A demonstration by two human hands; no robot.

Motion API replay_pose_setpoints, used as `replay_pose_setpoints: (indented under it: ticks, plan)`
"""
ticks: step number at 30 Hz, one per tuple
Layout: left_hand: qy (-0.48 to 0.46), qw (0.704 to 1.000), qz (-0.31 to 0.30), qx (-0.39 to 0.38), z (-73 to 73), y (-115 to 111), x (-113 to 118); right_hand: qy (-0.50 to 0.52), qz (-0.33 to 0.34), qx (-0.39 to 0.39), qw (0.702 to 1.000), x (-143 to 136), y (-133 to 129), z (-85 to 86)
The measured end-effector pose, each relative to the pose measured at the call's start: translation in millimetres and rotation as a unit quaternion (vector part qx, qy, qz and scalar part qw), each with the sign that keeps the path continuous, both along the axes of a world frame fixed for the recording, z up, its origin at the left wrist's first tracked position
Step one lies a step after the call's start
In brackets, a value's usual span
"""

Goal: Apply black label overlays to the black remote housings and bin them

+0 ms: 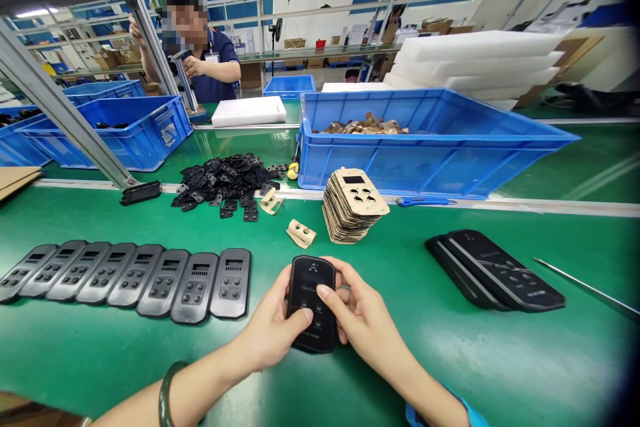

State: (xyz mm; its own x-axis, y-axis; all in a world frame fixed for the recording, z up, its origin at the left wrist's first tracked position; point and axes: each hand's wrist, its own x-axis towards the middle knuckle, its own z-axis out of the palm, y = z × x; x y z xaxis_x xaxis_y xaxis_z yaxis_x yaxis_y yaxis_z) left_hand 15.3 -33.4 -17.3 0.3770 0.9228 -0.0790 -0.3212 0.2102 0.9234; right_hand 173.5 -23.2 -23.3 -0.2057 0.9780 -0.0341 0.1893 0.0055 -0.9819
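Between my two hands, just above the green table, is a black control panel point(313, 337) with a glossy printed face. My left hand point(275, 320) grips its left edge, the thumb lying on the lower face. From the right side my right hand point(357, 307) holds the same panel, its thumb pressed on the upper middle. To the left lies a row of several grey-black panel housings point(231, 283) with rubber buttons. Beyond the hands stands a stack of tan adhesive sheets point(350, 210), with a curled peeled backing piece point(301, 233) close by.
Black rubber button pads point(225, 180) lie heaped behind. A large blue bin point(390, 160) holds tan scraps. Stacked black panels point(495, 270), a metal rod point(585, 283) and a blue cutter point(425, 201) lie to the right. A co-worker point(215, 67) stands across the bench near a metal post point(75, 107).
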Motion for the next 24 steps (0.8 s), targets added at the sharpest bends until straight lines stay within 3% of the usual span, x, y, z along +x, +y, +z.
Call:
replay_pose_setpoints:
  ticks: [5,11,15,19,24]
  plan:
    - [0.029,0.999,0.026,0.004,1.7,0.9,1.1,0.021,-0.006,-0.013,1.0,-0.6,2.3,-0.6]
    - [-0.035,0.997,-0.059,-0.025,7.9,-2.8,8.5,0.101,-0.026,-0.061,0.993,-2.6,5.4,6.7]
    - [-0.04,0.996,-0.042,-0.072,5.8,-5.5,11.2,0.088,-0.013,-0.056,0.994,-4.1,4.8,5.8]
    - [0.003,0.995,-0.04,-0.086,0.2,-6.8,8.1,0.056,-0.033,-0.015,0.998,-3.9,4.8,-3.1]
    - [0.073,0.995,-0.049,0.036,-5.1,-15.7,2.5,-0.078,0.002,0.146,0.986,-4.0,-2.0,-1.1]
